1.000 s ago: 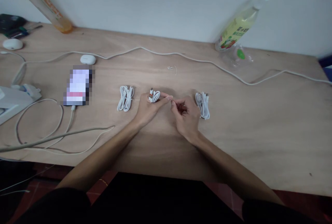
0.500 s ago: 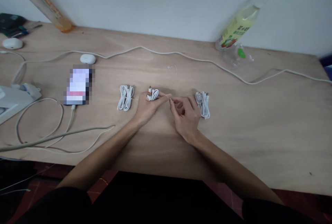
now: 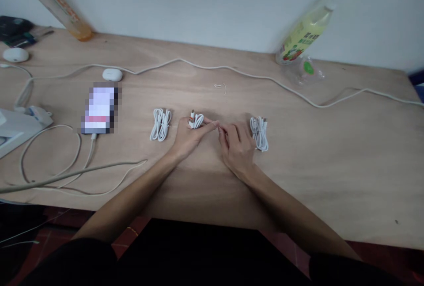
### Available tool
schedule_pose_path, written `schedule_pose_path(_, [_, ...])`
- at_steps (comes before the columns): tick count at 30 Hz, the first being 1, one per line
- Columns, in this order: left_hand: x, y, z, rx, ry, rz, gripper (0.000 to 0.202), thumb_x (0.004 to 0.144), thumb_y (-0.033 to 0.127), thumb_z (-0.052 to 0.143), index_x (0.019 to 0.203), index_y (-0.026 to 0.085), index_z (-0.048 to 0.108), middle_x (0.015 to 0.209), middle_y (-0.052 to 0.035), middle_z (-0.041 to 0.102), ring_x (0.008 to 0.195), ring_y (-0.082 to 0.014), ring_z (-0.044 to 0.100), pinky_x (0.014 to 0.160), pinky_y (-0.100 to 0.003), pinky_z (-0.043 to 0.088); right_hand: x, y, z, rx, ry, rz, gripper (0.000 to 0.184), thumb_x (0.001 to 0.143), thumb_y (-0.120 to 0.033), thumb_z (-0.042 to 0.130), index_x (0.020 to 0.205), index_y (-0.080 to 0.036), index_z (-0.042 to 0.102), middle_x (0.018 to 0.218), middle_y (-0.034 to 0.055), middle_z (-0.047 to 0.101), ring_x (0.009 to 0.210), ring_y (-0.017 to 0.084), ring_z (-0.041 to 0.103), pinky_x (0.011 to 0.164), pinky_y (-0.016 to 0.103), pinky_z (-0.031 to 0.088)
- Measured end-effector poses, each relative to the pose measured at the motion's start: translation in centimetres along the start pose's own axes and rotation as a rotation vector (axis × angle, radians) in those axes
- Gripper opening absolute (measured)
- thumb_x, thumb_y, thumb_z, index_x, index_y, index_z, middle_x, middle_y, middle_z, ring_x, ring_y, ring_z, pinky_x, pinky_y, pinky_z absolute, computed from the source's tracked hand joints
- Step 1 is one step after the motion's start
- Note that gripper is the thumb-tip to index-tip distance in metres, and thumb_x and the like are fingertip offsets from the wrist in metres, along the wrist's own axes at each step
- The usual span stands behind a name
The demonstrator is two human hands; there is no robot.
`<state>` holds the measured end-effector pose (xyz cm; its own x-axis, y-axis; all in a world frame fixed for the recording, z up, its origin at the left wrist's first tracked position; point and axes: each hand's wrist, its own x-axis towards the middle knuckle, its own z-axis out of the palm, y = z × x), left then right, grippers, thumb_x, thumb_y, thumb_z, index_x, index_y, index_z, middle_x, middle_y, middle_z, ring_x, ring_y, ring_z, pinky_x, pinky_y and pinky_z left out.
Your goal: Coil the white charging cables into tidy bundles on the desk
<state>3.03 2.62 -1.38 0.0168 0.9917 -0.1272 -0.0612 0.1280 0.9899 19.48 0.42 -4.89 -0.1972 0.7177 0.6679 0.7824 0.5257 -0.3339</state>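
A coiled white USB cable (image 3: 198, 121) is held in my left hand (image 3: 187, 138), with its plug end sticking up beside the thumb. The left thumb and forefinger reach right, to the fingertips of my right hand (image 3: 239, 146). Those right fingers are pinched together; whatever lies between them is hidden or too small to make out. Just right of my right hand, one bundled white cable (image 3: 260, 133) rests on the wooden table (image 3: 331, 158). Another bundled white cable (image 3: 160, 125) lies left of my left hand.
Thin white tie pieces (image 3: 220, 87) lie beyond my hands. A long white cord (image 3: 228, 68) crosses the table behind them. To the left are a phone (image 3: 100, 109) plugged into a cable, a white earbud case (image 3: 112, 74) and a white power strip (image 3: 16, 129). A yellow-labelled bottle (image 3: 304, 34) stands back right.
My right hand has turned slightly, and its fingers have curled closer together near the left fingertips. The left hand and the coiled cable have barely shifted.
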Motion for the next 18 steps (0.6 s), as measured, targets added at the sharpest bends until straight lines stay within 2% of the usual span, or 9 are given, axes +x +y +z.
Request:
schedule_pose_path(3, [0.0, -0.1, 0.0, 0.002, -0.011, 0.000, 0.024, 0.077, 0.043, 0.093, 0.069, 0.023, 0.082, 0.060, -0.0013, 0.069, 0.069, -0.0203, 0.069, 0.055, -0.029, 0.048, 0.0, 0.2, -0.1, 0.007, -0.032, -0.003, 0.021, 0.112, -0.022, 0.052, 0.102, -0.025, 0.071, 0.086, 0.0063, 0.069, 0.080, 0.024, 0.062, 0.071, 0.038, 0.048])
schedule_pose_path(7, [-0.1, -0.2, 0.0, 0.014, -0.017, 0.003, 0.026, 0.076, 0.048, 0.094, 0.075, 0.024, 0.085, 0.062, -0.0025, 0.072, 0.073, -0.0232, 0.071, 0.055, -0.030, 0.049, 0.2, -0.2, -0.3, 0.155, -0.055, 0.116, 0.018, 0.109, -0.021, 0.052, 0.100, -0.025, 0.066, 0.088, 0.0048, 0.068, 0.082, 0.024, 0.062, 0.074, 0.038, 0.050])
schedule_pose_path(11, [-0.2, -0.2, 0.0, 0.027, -0.013, 0.021, 0.028, 0.076, 0.049, 0.095, 0.077, 0.023, 0.086, 0.067, -0.0035, 0.075, 0.078, -0.0242, 0.073, 0.059, -0.031, 0.051, 0.6, -1.0, -0.3, 0.459, -0.066, 0.351, 0.014, 0.107, -0.026, 0.054, 0.095, -0.025, 0.061, 0.082, -0.0006, 0.064, 0.071, 0.018, 0.058, 0.064, 0.032, 0.047])
schedule_pose_path(14, [-0.3, -0.2, 0.0, 0.038, -0.006, 0.055, 0.028, 0.077, 0.048, 0.094, 0.077, 0.022, 0.085, 0.072, -0.0033, 0.077, 0.079, -0.0226, 0.073, 0.065, -0.031, 0.053, 0.9, -1.4, -0.2, 0.674, -0.070, 0.541, 0.020, 0.104, -0.037, 0.059, 0.088, -0.025, 0.059, 0.074, -0.0033, 0.057, 0.065, 0.016, 0.053, 0.060, 0.029, 0.044])
schedule_pose_path(18, [-0.2, -0.3, 0.0, 0.053, 0.006, 0.066, 0.030, 0.076, 0.049, 0.095, 0.077, 0.020, 0.084, 0.073, -0.0028, 0.077, 0.077, -0.0205, 0.071, 0.066, -0.030, 0.053, 1.3, -1.4, -0.4, 1.024, -0.196, 0.858, 0.030, 0.096, -0.049, 0.071, 0.082, -0.025, 0.059, 0.061, -0.0083, 0.044, 0.050, 0.011, 0.038, 0.045, 0.024, 0.031])
